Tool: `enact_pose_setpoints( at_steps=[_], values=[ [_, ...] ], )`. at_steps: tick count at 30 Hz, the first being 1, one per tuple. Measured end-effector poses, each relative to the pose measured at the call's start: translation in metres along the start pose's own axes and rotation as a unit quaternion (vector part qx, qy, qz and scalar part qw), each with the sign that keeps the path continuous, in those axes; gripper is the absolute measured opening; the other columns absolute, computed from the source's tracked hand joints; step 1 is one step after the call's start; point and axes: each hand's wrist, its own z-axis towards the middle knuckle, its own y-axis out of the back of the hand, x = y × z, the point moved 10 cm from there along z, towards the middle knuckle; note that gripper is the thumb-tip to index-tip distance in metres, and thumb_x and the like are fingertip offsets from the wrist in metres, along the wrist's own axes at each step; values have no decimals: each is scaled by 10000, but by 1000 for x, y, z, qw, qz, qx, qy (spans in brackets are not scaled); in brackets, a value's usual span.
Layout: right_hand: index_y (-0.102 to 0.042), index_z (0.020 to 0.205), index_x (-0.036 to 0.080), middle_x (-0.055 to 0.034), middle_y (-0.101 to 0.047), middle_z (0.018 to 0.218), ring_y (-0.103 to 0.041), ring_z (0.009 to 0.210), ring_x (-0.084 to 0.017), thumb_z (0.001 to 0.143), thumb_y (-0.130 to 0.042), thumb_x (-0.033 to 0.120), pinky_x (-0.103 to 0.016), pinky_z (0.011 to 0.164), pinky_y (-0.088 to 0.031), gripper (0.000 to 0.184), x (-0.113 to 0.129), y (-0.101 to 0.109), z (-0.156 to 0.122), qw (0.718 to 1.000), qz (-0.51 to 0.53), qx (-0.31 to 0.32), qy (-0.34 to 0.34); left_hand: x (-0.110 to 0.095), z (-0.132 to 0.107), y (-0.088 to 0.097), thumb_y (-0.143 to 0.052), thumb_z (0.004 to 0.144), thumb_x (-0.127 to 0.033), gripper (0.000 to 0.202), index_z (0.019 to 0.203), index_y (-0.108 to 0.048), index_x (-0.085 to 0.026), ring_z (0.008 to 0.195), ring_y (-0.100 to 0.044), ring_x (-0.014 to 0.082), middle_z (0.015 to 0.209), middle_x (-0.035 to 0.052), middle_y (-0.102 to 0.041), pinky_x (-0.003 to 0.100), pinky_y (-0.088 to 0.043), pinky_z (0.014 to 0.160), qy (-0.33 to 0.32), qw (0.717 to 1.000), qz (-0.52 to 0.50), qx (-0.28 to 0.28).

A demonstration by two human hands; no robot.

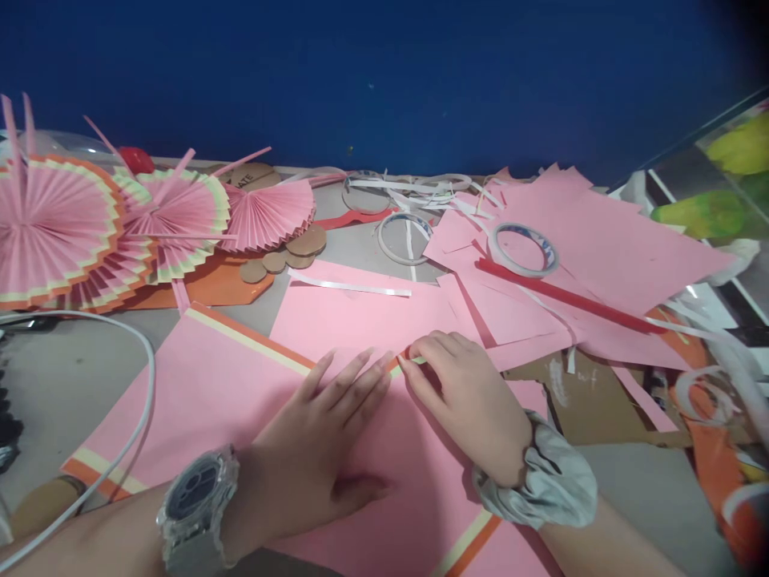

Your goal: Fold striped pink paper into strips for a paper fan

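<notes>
A large pink paper sheet [228, 393] with cream and orange border strips lies in front of me on the table. My left hand [324, 433], with a clear watch on the wrist, lies flat on the sheet with its fingers stretched out. Just to its right, my right hand [462, 393], a grey scrunchie on the wrist, curls its fingers and pinches the sheet's far edge at the border strip. The fingertips of both hands almost meet there.
Folded pink paper fans [90, 232] lie at the far left beside cardboard discs [294, 248]. Tape rolls [524, 248] [404, 236], a red strip [570, 298], loose pink sheets [601, 240] and white backing strips litter the far right. A white cable [141, 401] loops at left.
</notes>
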Motion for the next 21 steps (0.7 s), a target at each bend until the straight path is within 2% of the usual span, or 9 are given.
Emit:
enact_pose_setpoints(
  at_steps=[10, 16, 21],
  values=[
    [-500, 788, 192, -26, -552, 790, -476, 746, -194, 896, -423, 250, -339, 709, -366, 144, 1, 1, -1, 1000, -13, -6, 10, 1, 1, -1, -269, 834, -651, 822, 1430, -153, -97, 1381, -48, 256, 1511, 80, -92, 442, 49, 1111, 3, 1000, -6, 7],
    [-504, 803, 193, -26, -543, 792, -483, 757, -195, 885, -433, 238, -341, 718, -372, 118, -1, -2, -1, 1000, -13, -4, 7, 6, 4, 3, -376, 754, -701, 921, 1436, -127, -135, 1380, -65, 250, 1517, 18, -62, 422, 39, 1117, 5, 999, -31, 10],
    [-512, 805, 190, -30, -514, 797, -493, 756, -187, 877, -443, 244, -334, 723, -390, 114, 1, 1, 0, 1000, -2, -13, 13, 6, 4, 3, -342, 761, -713, 926, 1437, -107, -126, 1382, -40, 244, 1515, 18, -37, 426, 69, 1110, 1, 999, -34, 10]
  ],
)
